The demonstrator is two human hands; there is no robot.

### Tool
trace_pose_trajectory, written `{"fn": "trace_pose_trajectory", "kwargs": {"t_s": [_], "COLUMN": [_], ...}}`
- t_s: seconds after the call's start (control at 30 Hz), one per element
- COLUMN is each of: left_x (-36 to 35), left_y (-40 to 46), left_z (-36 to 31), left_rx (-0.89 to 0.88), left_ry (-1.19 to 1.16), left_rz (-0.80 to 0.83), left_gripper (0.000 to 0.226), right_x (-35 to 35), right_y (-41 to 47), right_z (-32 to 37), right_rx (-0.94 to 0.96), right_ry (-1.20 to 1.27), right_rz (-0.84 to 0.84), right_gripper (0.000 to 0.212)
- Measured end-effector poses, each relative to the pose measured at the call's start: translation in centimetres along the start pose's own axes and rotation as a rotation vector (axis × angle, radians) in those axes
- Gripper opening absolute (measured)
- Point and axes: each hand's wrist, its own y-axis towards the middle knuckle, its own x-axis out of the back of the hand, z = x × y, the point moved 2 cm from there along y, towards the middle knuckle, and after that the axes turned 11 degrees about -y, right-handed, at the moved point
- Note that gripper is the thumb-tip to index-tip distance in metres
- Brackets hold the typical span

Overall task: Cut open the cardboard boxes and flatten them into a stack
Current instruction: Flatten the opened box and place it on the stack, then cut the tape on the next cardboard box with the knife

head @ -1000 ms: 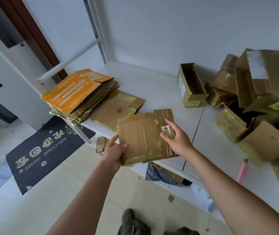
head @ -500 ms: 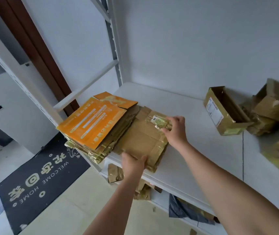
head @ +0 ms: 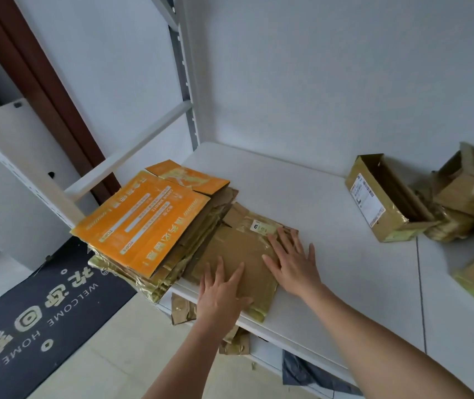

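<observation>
Both my hands lie flat, fingers straight and spread, gripping nothing. My left hand presses the near edge of a flattened brown cardboard box wrapped in shiny tape, and my right hand presses its right side, fingertips just beside a small white label. The box lies on the white shelf board, near its front edge. Just left of my left hand sits a stack of flattened cardboard topped by an orange printed sheet, touching the piece under my palms. Well to the right of my right hand stands an open brown carton with a shipping label, with more crumpled boxes beyond it.
</observation>
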Motion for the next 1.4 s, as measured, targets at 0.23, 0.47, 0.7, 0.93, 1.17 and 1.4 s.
{"fn": "trace_pose_trajectory", "kwargs": {"t_s": [0.23,0.47,0.7,0.93,1.17,1.4], "left_x": [0.8,2.8,2.1,-1.0,-4.2,-8.1], "left_y": [0.5,0.5,0.7,-0.4,-1.2,-3.5], "left_z": [-2.0,-4.4,-10.2,-13.6,-17.1,-19.6], "left_rx": [0.07,-0.09,-0.217,-0.185,0.008,0.225], "left_ry": [0.067,-0.064,-0.114,-0.189,-0.694,-1.185], "left_rz": [0.004,-0.112,-0.184,-0.101,0.012,-0.029], "left_gripper": [0.087,0.058,0.051,0.053,0.042,0.044], "right_x": [1.7,6.5,7.5,7.1,4.5,5.3], "right_y": [0.6,-2.8,-3.6,-7.9,-21.0,-28.9], "right_z": [0.3,-9.4,-18.9,-18.3,-16.6,-20.3], "right_rx": [0.021,-0.244,-0.474,-0.309,-0.173,-0.317], "right_ry": [-0.024,-0.085,-0.082,0.036,0.479,1.135], "right_rz": [0.155,-0.326,-0.121,-0.27,-0.491,-0.285], "right_gripper": [0.064,0.063,0.048,0.041,0.028,0.02]}}
